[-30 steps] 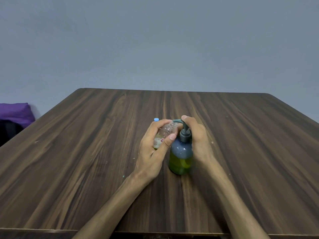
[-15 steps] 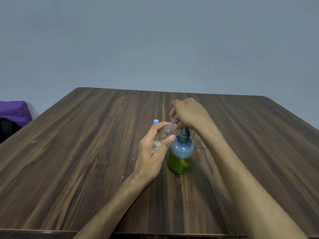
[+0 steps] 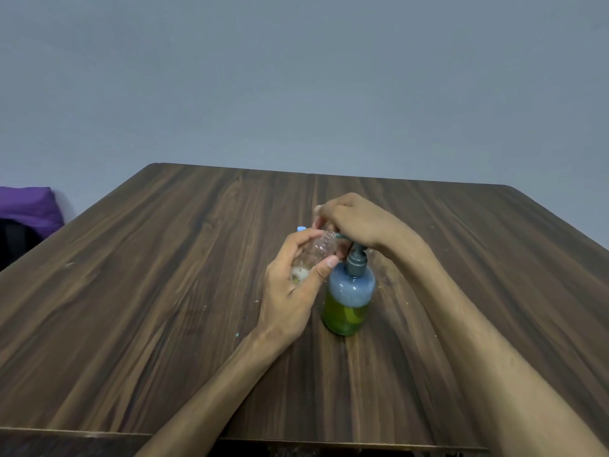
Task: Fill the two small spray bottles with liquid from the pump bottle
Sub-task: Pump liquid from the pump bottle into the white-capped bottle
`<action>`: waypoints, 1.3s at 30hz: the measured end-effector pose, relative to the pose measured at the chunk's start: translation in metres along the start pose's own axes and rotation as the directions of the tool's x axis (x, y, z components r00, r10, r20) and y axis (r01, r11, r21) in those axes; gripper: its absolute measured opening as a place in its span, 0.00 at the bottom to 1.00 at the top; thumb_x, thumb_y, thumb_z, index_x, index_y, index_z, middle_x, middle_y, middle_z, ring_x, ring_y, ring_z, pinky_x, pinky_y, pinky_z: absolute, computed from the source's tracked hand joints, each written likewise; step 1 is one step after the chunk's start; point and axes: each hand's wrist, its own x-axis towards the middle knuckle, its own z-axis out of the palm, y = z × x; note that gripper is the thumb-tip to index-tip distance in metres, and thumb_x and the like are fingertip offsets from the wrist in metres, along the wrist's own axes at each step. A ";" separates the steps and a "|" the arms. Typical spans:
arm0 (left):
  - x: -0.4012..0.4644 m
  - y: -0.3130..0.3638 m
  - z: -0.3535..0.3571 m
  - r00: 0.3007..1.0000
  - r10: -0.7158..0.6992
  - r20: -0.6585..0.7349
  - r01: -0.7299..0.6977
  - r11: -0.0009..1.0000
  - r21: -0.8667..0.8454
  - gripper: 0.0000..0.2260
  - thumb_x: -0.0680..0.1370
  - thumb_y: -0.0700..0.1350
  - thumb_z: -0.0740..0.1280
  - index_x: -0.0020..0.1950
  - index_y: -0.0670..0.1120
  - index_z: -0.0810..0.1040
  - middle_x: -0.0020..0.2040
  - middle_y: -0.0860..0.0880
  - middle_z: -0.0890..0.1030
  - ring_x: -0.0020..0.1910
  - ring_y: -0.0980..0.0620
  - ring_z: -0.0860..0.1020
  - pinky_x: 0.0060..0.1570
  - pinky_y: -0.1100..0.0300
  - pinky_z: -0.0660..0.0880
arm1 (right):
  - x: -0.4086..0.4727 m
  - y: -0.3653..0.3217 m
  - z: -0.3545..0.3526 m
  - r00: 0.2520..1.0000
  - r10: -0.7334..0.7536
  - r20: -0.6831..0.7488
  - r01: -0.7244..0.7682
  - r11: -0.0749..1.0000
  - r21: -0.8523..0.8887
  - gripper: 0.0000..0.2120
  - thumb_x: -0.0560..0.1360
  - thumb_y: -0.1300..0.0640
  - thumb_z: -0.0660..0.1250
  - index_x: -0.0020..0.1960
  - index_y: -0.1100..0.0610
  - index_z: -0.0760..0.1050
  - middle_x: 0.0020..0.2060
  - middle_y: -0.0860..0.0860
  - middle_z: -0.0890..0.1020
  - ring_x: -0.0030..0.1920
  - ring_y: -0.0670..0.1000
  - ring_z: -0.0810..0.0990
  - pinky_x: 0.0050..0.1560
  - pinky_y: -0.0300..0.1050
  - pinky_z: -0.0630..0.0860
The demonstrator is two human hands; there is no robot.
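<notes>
Left hand: the left hand (image 3: 290, 291) held a small clear plastic spray bottle (image 3: 314, 253) tilted, fingers and thumb curled round it; its open neck met the spout
Right hand: the right hand (image 3: 356, 222) rested on the pump head, fingers bent downward
Pump bottle: a round bottle of green liquid with a grey pump (image 3: 349, 298) stood upright mid-bench (image 3: 164, 291)
Beyond: a blue cap (image 3: 301, 229) peeked behind the left fingers

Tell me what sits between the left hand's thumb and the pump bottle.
Nothing: in the head view the left hand thumb tip nearly meets the pump bottle.
</notes>
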 end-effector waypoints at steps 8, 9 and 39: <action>0.001 -0.001 -0.002 0.999 0.027 0.023 -0.027 0.999 0.039 0.17 0.80 0.39 0.74 0.65 0.55 0.78 0.60 0.60 0.86 0.60 0.54 0.86 0.59 0.62 0.80 | 0.006 0.002 0.004 1.000 0.004 0.002 -0.003 0.988 -0.156 0.18 0.80 0.54 0.58 0.37 0.51 0.83 0.38 0.53 0.84 0.39 0.54 0.81 0.45 0.50 0.78; 0.001 -0.003 -0.003 1.000 0.024 0.018 -0.025 0.999 0.045 0.17 0.80 0.39 0.74 0.65 0.55 0.78 0.60 0.59 0.86 0.59 0.53 0.86 0.59 0.61 0.81 | 0.007 0.004 0.006 1.000 0.020 -0.004 -0.021 0.984 -0.175 0.18 0.79 0.54 0.58 0.35 0.51 0.81 0.39 0.53 0.83 0.42 0.55 0.80 0.47 0.51 0.77; 0.000 -0.007 0.002 0.998 -0.003 -0.056 0.004 1.000 0.027 0.21 0.76 0.33 0.78 0.63 0.52 0.78 0.58 0.61 0.85 0.58 0.56 0.85 0.59 0.66 0.79 | 0.007 0.010 0.010 0.998 0.022 -0.062 -0.041 0.944 -0.328 0.28 0.83 0.35 0.49 0.52 0.50 0.82 0.49 0.52 0.84 0.52 0.57 0.83 0.62 0.59 0.77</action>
